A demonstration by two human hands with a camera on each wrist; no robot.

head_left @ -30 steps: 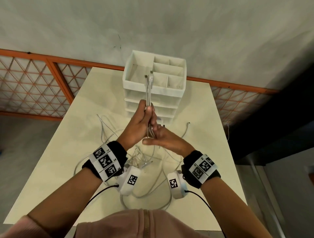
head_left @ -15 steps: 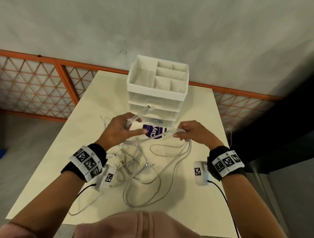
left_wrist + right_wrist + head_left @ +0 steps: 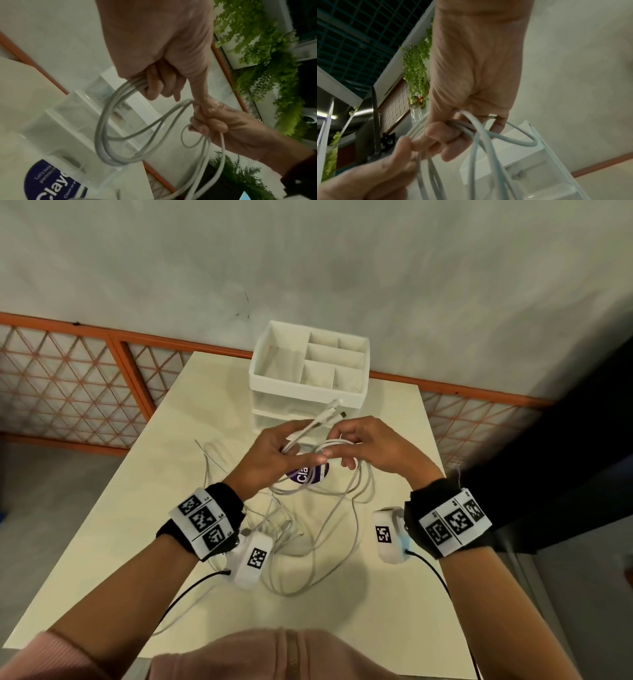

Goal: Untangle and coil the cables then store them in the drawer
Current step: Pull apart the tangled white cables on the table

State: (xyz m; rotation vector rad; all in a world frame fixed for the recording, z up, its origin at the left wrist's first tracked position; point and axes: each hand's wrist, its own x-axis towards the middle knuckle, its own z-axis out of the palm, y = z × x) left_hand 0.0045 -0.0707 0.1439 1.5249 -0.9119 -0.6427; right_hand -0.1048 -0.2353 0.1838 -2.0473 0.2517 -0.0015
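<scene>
Both hands hold one white cable above the table, in front of the white drawer unit. My left hand grips the doubled strands near the plug ends, which point up and right toward the unit. My right hand pinches a loop of the same cable; in the left wrist view the strands form a hanging coil between the two hands. More white cable lies tangled on the table under the wrists.
The drawer unit has an open divided tray on top and shut clear drawers below. A round purple sticker lies on the cream table. An orange lattice railing runs behind the table.
The hands, spread apart half a second ago, have come together again. The cable's plug ends now point up and right, and a loop has formed between the hands.
</scene>
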